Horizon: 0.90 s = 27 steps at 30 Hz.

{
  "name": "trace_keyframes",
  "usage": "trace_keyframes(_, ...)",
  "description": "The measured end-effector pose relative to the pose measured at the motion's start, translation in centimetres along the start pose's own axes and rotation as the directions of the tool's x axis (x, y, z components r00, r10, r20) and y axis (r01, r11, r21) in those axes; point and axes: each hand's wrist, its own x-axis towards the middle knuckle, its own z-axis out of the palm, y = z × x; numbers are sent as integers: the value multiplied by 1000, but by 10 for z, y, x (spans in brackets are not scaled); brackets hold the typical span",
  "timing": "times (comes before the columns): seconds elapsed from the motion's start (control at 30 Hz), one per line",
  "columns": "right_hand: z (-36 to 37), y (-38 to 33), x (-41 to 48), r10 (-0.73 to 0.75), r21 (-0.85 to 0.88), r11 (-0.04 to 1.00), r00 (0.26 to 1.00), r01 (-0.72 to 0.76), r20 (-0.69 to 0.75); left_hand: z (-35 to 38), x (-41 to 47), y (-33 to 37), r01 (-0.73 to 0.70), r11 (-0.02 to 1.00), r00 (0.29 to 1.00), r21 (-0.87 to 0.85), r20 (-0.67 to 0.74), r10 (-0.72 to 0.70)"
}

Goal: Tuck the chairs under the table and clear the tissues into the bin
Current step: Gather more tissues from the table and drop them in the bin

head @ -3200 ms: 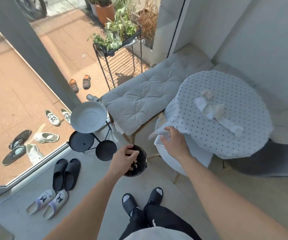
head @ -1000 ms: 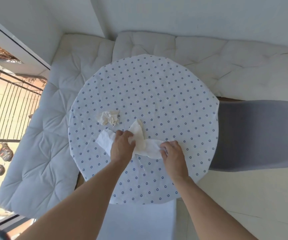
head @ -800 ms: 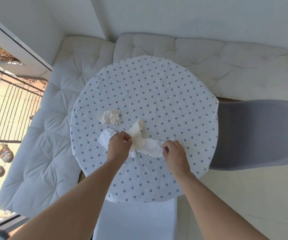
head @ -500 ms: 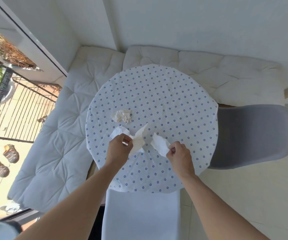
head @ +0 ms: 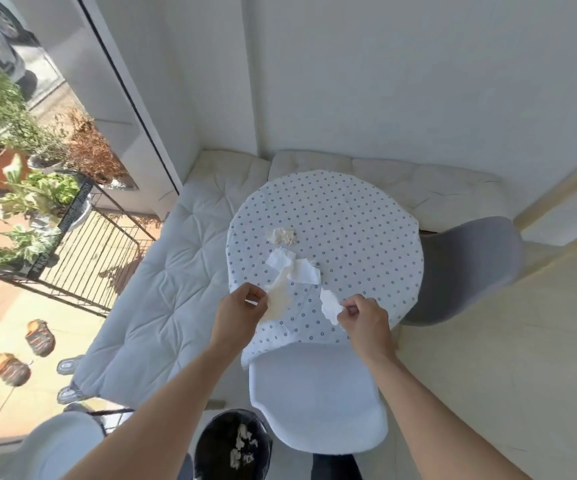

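Note:
A round table (head: 356,223) with a dotted cloth stands in the corner. My left hand (head: 238,313) pinches a stained tissue (head: 280,296) lifted over the table's near left edge. My right hand (head: 365,318) pinches a small white tissue (head: 330,303). Two white tissue pieces (head: 294,268) and a crumpled tissue (head: 282,234) lie on the cloth. A white chair (head: 315,396) is pushed partly under the table in front of me, and a grey chair (head: 467,265) stands at its right. A black bin (head: 231,445) with tissues inside sits on the floor below.
White cushioned benches (head: 162,292) line the walls behind and left of the table. A glass wall on the left shows a black metal plant rack (head: 72,244), potted plants and shoes (head: 39,337) outside. A round grey side table (head: 58,448) is at lower left.
The tissue strip came apart and each hand lifted its piece off the cloth toward me. The view pulled back, bringing the bin and white chair seat into sight.

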Motion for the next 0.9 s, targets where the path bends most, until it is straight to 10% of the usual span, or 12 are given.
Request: trace_keyframes(0.9,203,-39,-255,-164,-32,973,779,229,605,-84,-233,-256,385,922,921,-28,-57,-386)
